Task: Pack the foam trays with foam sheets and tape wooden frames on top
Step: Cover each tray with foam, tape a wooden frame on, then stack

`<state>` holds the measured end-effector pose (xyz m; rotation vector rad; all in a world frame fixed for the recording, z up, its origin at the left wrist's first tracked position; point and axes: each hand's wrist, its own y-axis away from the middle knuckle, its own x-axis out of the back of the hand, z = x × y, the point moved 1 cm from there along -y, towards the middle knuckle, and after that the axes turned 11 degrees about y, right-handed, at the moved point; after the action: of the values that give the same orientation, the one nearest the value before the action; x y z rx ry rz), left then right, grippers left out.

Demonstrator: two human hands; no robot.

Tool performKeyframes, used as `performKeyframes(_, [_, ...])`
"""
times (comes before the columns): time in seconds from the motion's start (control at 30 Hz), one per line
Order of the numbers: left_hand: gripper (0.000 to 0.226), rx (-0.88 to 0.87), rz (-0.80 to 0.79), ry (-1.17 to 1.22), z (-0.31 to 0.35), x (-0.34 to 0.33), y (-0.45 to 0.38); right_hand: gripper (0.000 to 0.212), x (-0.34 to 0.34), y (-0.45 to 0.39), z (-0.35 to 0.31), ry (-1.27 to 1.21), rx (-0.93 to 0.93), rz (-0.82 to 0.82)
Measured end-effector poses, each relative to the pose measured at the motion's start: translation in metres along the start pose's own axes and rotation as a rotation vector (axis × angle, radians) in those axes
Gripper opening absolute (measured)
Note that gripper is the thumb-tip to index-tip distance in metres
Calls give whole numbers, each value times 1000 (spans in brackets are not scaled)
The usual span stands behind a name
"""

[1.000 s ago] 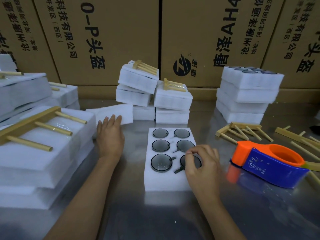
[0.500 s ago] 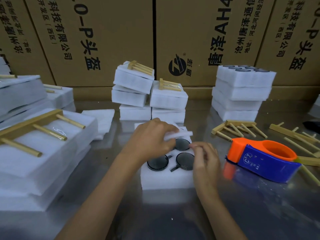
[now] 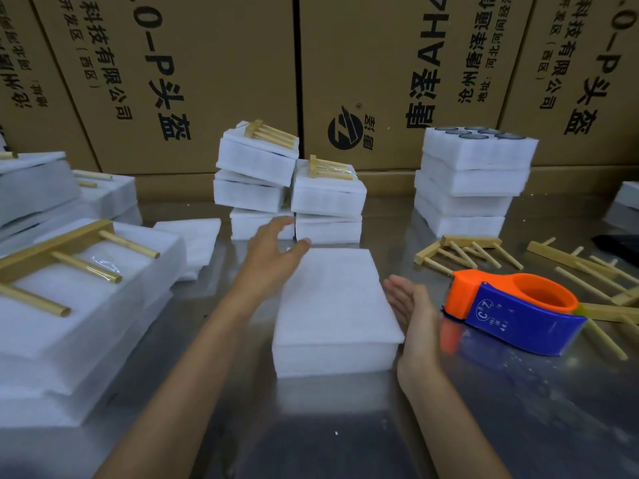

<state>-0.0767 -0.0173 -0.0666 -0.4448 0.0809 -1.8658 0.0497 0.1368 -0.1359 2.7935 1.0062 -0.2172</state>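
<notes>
The foam tray (image 3: pixel 333 354) sits at the centre of the steel tabletop (image 3: pixel 345 437), a white block capped by a plain foam sheet (image 3: pixel 332 292) that hides its pockets; the sheet seems flush with the edges, though blur softens them. The left hand (image 3: pixel 273 257), fingers spread, hovers at 10 o'clock by the tray's far corner. The right hand (image 3: pixel 411 305), flat and relaxed, stands beside its 3 o'clock edge. An orange-and-blue tape dispenser (image 3: pixel 515 309) lies further right.

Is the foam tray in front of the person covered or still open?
Covered: a white foam sheet lies flat over the foam tray, hiding every compartment.
</notes>
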Motion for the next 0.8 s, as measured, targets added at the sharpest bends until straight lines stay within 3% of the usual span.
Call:
performKeyframes(0.07, [65,241,-52,184,-21,-2,-1,30,0,2,-4,62,-25,-57])
performKeyframes(0.13, [60,369,-134,471,-39,-10,4,39,-1,5,-8,131,-36,-88])
performKeyframes(0.3, [49,350,-151,646,-54,-19,1,22,3,13,-10,61,-141,-87])
performKeyframes(0.37, [45,342,-146,689,-58,-20,-2,21,8,8,-20,235,36,-27])
performKeyframes(0.47, [34,313,-145,705,-66,-21,-9,27,13,-17,-64,556,470,-27])
performKeyframes(0.53, [33,293,-126,714,-70,-23,-13,25,15,-56,-95,823,594,-35])
performKeyframes(0.6, [34,278,-104,717,-71,-23,-17,19,20,-105,-117,1156,546,-6])
performKeyframes(0.67, [34,260,-83,706,-73,-24,-19,20,34,-151,-120,1459,355,4])
performKeyframes(0.8, [32,233,-67,684,-78,-23,-23,52,54,-190,-100,1688,-68,-90])
